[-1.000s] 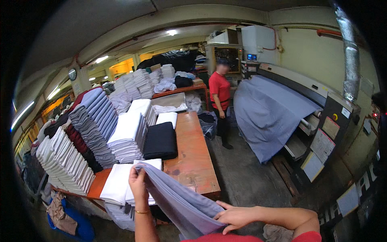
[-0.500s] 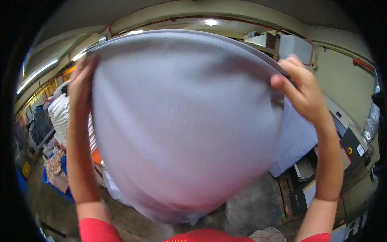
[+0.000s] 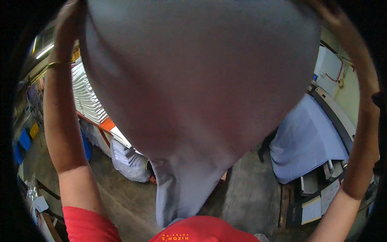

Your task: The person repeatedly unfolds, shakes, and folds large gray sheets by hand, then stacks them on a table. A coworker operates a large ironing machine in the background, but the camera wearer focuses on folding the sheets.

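A large plain grey cloth (image 3: pixel 201 80) is spread wide and held up high in front of me, covering most of the view. At the upper left, my left hand (image 3: pixel 69 18) is closed on one side of its top. My right hand (image 3: pixel 333 17) grips the other side at the upper right. Both sets of fingers are dim and partly cut off by the picture's edge. The cloth narrows downward, and its lower end (image 3: pixel 177 197) hangs in folds close to my red shirt (image 3: pixel 201 232).
A stack of folded white cloths (image 3: pixel 86 94) lies on an orange-edged table at the left. A plastic-wrapped bundle (image 3: pixel 129 161) sits below it. To the right, a bluish cloth (image 3: pixel 306 137) drapes over a machine (image 3: pixel 336 109). Concrete floor (image 3: pixel 250 193) shows between them.
Both hands have risen and moved apart, lifting the grey cloth higher and stretching it wider. Its top edge has left the view, and its lower end now hangs as a narrow tail.
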{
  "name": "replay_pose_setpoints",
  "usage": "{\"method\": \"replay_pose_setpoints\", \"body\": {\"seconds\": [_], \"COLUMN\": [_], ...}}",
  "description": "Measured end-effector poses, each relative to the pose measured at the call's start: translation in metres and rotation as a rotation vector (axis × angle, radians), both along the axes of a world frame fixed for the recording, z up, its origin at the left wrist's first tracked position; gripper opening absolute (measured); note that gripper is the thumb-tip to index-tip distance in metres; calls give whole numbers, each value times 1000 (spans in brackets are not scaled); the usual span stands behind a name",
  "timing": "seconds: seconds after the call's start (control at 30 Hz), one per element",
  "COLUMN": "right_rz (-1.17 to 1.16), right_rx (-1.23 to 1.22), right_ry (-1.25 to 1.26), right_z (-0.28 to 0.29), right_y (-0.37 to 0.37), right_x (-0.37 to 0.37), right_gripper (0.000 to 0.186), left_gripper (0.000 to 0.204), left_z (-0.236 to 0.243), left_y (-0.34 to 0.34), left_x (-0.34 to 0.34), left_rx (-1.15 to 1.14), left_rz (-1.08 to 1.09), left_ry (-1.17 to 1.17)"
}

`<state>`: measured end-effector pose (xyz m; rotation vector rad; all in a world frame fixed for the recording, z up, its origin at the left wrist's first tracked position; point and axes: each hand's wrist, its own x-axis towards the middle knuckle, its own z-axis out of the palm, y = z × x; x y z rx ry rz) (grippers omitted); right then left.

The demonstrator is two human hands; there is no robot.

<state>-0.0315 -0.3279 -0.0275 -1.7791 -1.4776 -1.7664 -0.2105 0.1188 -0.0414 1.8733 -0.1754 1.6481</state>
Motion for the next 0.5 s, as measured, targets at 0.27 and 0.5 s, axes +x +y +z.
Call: {"method": "replay_pose_setpoints", "body": {"seconds": [0.27, 0.5], "right_rz": [-207, -123], "right_rx": [-244, 182], "right_ry": [-180, -8], "right_z": [-40, -26], "right_y": [12, -9], "right_x": [78, 129], "right_gripper": [26, 38], "left_gripper": [29, 27], "left_z": [-45, -38], "left_y": [-32, -123], "left_x": [46, 45], "left_rx": [-185, 197], "left_rz": [-48, -256], "left_ry": [99, -110]}}
